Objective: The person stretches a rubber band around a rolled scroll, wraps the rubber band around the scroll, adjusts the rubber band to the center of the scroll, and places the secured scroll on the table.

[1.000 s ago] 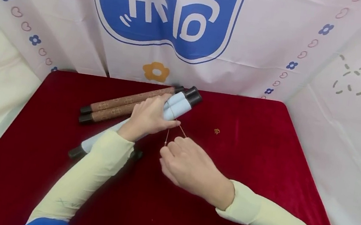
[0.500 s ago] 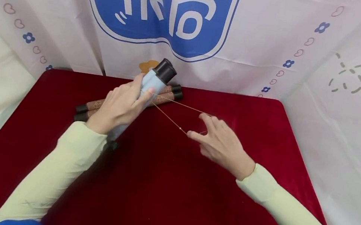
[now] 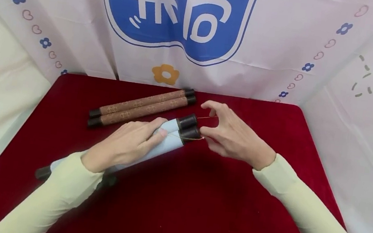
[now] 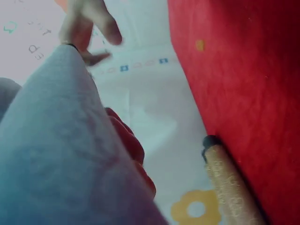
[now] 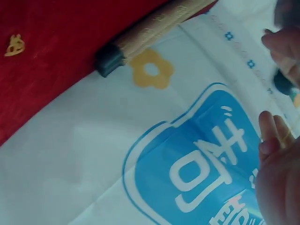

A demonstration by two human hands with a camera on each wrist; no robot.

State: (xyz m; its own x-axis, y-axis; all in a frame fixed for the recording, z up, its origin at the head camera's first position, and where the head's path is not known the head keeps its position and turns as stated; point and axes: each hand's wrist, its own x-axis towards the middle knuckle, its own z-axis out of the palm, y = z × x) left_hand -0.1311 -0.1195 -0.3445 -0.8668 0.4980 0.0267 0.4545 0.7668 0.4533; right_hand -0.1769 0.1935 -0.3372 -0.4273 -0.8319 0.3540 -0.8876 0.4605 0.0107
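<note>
My left hand [image 3: 127, 140] grips a light-blue scroll [image 3: 169, 139] from above, its thumb lying along the side. The scroll is rolled from both ends into two tubes side by side, with black end caps [image 3: 189, 133]. It slants across the left of the table. A thin cord [image 3: 184, 137] runs from near the left thumb past the capped end to my right hand [image 3: 238, 136]. The right fingers are spread and bent, with the cord hooked over them, just beyond the caps. The right wrist view shows only part of the right hand.
Behind lies a brown patterned scroll [image 3: 149, 106] with black ends, on the red velvet tabletop [image 3: 225, 199]. A small yellow piece [image 5: 15, 46] lies on the cloth in the right wrist view. A white printed curtain [image 3: 254, 74] borders the back.
The blue scroll was lifted steeply half a second ago and has come down flatter, nearer me. The right hand, with the cord, has moved from below to just beyond the capped end.
</note>
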